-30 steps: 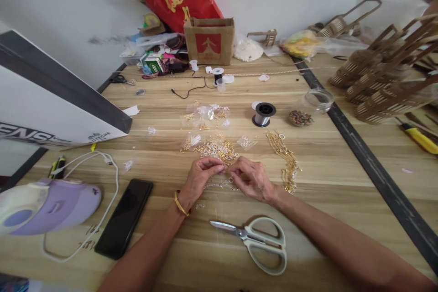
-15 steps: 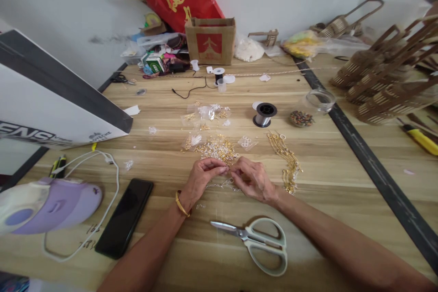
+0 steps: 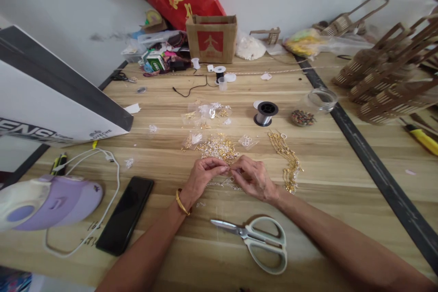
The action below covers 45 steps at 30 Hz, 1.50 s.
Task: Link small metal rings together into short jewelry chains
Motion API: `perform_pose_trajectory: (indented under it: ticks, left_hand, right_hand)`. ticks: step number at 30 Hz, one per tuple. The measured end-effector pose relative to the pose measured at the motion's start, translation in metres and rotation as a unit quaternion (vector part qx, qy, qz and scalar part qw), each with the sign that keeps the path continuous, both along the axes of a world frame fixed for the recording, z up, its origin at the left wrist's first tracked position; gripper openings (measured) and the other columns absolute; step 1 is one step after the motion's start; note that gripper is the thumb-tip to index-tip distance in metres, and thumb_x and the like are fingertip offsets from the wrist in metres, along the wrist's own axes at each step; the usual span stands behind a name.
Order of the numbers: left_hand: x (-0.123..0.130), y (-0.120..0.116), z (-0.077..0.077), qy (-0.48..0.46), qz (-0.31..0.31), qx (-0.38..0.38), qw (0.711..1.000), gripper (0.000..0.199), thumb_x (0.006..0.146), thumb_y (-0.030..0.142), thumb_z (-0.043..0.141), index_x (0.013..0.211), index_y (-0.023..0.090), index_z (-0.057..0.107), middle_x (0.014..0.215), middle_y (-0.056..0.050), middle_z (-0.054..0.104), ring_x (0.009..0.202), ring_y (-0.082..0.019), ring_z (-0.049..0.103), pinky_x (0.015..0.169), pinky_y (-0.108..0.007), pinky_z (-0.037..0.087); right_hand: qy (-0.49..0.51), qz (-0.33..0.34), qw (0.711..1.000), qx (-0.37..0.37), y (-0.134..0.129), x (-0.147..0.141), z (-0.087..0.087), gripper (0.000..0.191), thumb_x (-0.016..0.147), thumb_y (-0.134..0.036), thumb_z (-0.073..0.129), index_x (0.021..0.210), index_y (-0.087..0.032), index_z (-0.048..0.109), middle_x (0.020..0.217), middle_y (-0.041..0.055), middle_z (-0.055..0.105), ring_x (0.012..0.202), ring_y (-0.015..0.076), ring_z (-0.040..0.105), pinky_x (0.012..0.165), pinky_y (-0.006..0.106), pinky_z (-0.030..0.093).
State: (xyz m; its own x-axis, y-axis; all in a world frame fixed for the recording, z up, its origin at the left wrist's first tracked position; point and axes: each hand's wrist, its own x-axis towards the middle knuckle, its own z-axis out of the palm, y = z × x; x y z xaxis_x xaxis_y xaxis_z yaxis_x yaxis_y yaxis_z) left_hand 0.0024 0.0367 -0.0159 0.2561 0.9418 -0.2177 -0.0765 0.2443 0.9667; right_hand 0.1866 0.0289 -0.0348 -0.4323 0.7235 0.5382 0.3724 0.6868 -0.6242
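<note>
Fingertip to fingertip, my left hand [image 3: 204,174] and my right hand [image 3: 252,177] meet over the middle of the table. Both are closed in a pinch, and whatever lies between the fingertips is too small to make out. A silver chain [image 3: 219,183] lies on the wood just below them, partly hidden by the right hand. Beyond the fingers spreads a heap of gold and silver beads and findings [image 3: 217,147]. To the right lie gold chains [image 3: 286,157]. White-handled scissors [image 3: 253,239] rest nearer to me, blades pointing left.
A phone [image 3: 126,215] and a lilac device [image 3: 58,203] with a white cable are on the left, below a large box [image 3: 61,100]. A wire spool [image 3: 265,113] and a glass jar of beads [image 3: 313,105] stand behind. Wooden baskets [image 3: 386,73] crowd the right.
The hands keep almost the same place and pinch; the fingertips have shifted very slightly. Nothing else on the table has visibly moved, apart from a small camera shift.
</note>
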Motion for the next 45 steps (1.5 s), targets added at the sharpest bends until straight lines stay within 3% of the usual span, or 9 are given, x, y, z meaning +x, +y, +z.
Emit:
perform_pose_trajectory:
  ticks: [15, 33, 45]
  left_hand:
    - [-0.0033, 0.0002, -0.0075, -0.028, 0.008, -0.02, 0.999, 0.015, 0.065, 0.022, 0.076, 0.076, 0.014, 0.071, 0.071, -0.002, 0.07, 0.069, -0.014, 0.062, 0.072, -0.025, 0.047]
    - [-0.0009, 0.0012, -0.0055, -0.087, 0.028, -0.038, 0.995, 0.016, 0.062, 0.023, 0.078, 0.073, 0.014, 0.07, 0.065, -0.002, 0.07, 0.063, -0.012, 0.062, 0.068, -0.025, 0.048]
    - [-0.0021, 0.0005, -0.0079, -0.065, 0.011, -0.022, 0.998, 0.014, 0.066, 0.022, 0.075, 0.076, 0.013, 0.07, 0.067, -0.001, 0.07, 0.065, -0.012, 0.062, 0.07, -0.024, 0.047]
  right_hand:
    - [0.011, -0.01, 1.0, 0.012, -0.0001, 0.0002, -0.0005, 0.004, 0.089, -0.018, 0.051, 0.089, -0.019, 0.055, 0.075, 0.0037, 0.059, 0.064, 0.0144, 0.055, 0.057, 0.025, 0.044]
    - [0.001, 0.0, 1.0, 0.001, 0.0007, 0.002, -0.0045, 0.005, 0.087, -0.016, 0.051, 0.089, -0.019, 0.055, 0.075, 0.0033, 0.058, 0.064, 0.0137, 0.054, 0.056, 0.025, 0.042]
    - [-0.005, 0.0, 1.0, 0.003, -0.0012, 0.0009, -0.0015, 0.005, 0.088, -0.016, 0.05, 0.09, -0.019, 0.055, 0.076, 0.0038, 0.059, 0.065, 0.0137, 0.055, 0.057, 0.025, 0.043]
